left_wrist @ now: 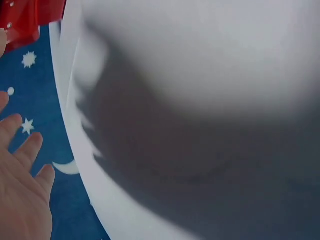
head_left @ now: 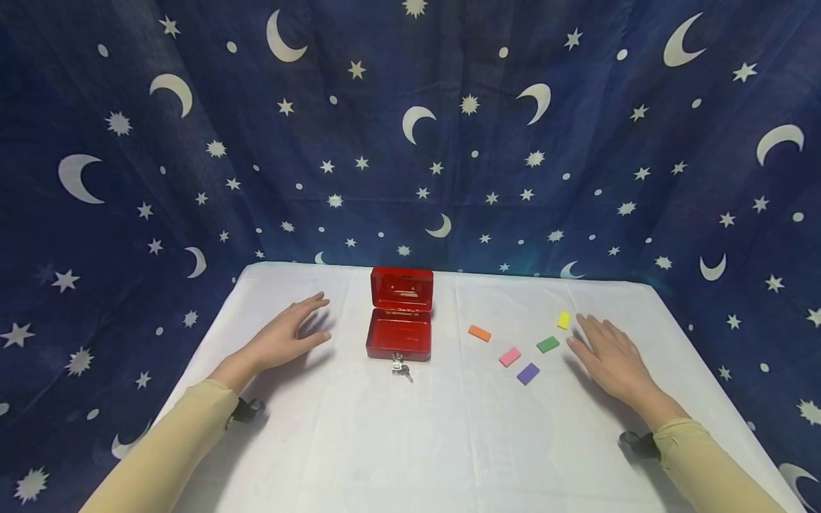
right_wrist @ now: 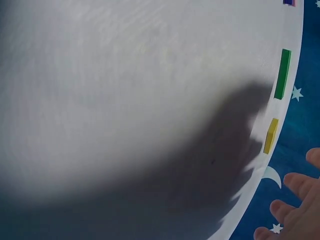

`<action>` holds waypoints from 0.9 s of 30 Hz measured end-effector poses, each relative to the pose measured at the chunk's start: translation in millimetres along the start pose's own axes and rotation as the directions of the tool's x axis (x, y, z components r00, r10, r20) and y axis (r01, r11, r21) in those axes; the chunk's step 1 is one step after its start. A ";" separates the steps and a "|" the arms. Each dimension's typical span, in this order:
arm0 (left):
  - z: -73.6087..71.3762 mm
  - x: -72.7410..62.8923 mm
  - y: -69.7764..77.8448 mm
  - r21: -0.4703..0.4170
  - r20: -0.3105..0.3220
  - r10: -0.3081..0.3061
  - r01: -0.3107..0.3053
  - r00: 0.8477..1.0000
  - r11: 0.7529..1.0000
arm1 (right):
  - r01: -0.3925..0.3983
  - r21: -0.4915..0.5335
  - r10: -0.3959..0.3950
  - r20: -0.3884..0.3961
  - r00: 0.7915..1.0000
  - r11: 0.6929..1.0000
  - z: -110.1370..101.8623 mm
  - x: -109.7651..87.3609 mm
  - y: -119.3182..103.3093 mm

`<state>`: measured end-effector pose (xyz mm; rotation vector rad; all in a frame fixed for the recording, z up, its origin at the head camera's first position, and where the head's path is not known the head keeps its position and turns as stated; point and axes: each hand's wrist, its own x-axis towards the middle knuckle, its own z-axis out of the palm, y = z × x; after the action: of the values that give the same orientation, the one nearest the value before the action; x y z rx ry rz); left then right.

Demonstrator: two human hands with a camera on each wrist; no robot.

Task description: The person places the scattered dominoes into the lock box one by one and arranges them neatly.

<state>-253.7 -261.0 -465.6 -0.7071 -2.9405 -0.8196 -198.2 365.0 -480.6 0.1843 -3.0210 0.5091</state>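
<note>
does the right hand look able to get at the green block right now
Probably yes: the right hand holds nothing and is close to the green block, with only white cloth showing between them.

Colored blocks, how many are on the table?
5: orange block nearest the red box, pink block next rightward, purple block at the front, green block behind it to the right, yellow block farthest back, near the right hand.

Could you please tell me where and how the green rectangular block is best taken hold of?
Probably pinch the green rectangular block across its two long sides, near the middle. It lies flat and low, and both long sides look free. Coming from above and the right seems best, as the right hand is nearby on that side.
</note>
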 end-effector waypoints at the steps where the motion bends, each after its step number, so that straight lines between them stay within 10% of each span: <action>1: 1.0 0.8 2.0 -0.016 0.006 0.004 -0.004 1.000 1.000 | 0.003 0.012 -0.003 0.003 1.000 1.000 -0.3 0.1 -1.0; 27: 37.4 28.0 40.5 -0.178 0.148 0.012 0.015 0.989 0.984 | -0.078 0.186 0.071 0.045 0.996 0.979 4.0 0.4 -14.3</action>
<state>-257.5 -199.9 -474.5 -0.8092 -3.0247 -1.0879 -196.9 350.3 -479.7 0.0917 -3.0235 0.8066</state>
